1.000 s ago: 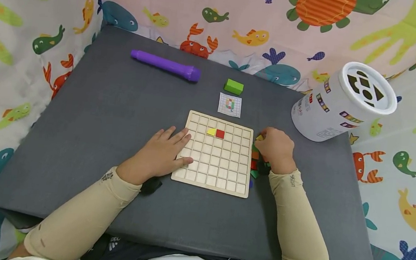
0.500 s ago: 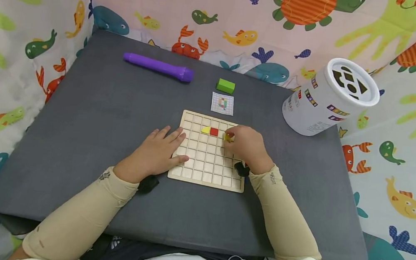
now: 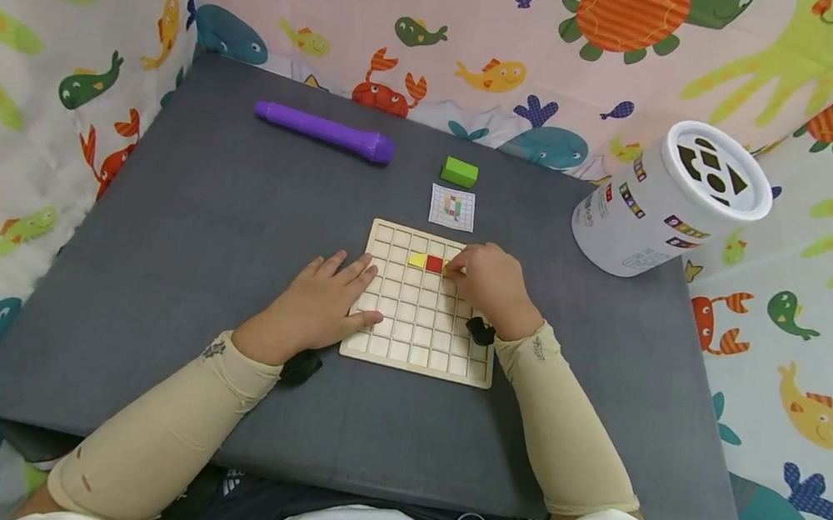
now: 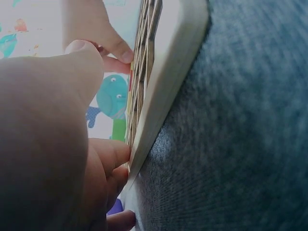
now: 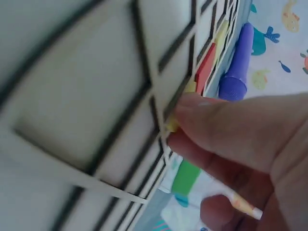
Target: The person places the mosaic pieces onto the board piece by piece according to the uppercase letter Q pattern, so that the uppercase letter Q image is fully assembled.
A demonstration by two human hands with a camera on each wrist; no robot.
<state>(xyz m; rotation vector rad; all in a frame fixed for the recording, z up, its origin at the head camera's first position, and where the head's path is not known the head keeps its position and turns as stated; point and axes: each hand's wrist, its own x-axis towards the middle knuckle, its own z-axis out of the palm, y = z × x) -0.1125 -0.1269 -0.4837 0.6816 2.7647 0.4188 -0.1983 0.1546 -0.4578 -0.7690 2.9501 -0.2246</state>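
Observation:
A wooden grid board lies on the grey table. In one of its upper rows sit a yellow tile and, beside it, a red tile. My right hand is over the board's upper right, pinching a small yellow tile between thumb and finger at the cell right of the red one; the fingers partly cover it. My left hand rests with spread fingers on the board's left edge. Just behind the board is a small card printed with a coloured grid pattern.
A green block stands behind the card. Further left at the back lies a purple microphone-shaped object. A white tub with shape-cut holes in its lid leans at the right rear. A patterned cloth surrounds the table.
From the loose pieces at the board's right side, my right hand has moved left over the board with a yellow tile, down to the cell beside the red one. The left hand stays put.

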